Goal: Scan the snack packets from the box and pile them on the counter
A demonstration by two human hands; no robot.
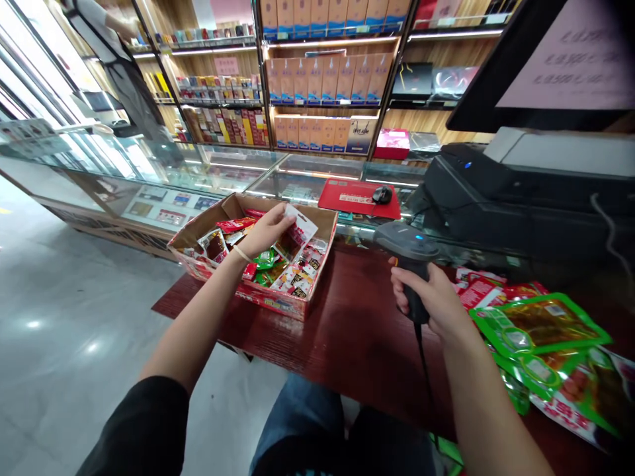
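My left hand point(270, 231) is over an open cardboard box point(297, 308), its fingers closed on the top of a snack packet point(301, 228) with a white header. The packet leans above the other small packets point(270, 258) in the box, which are red, green and white. In my right hand point(431, 294) is a black handheld barcode scanner point(415, 277), gripped by its handle, with a blue light on its top and a cable hanging down. The scanner's head points left, toward the box, and is apart from it.
Green-edged snack packets point(540, 324) lie piled on the dark red tabletop point(347, 330) at the right. Behind stand a red mat point(342, 196) with a mouse point(381, 194), a black printer-like machine point(496, 198) and a monitor point(476, 99). A person point(124, 73) stands beyond the glass counter point(198, 168).
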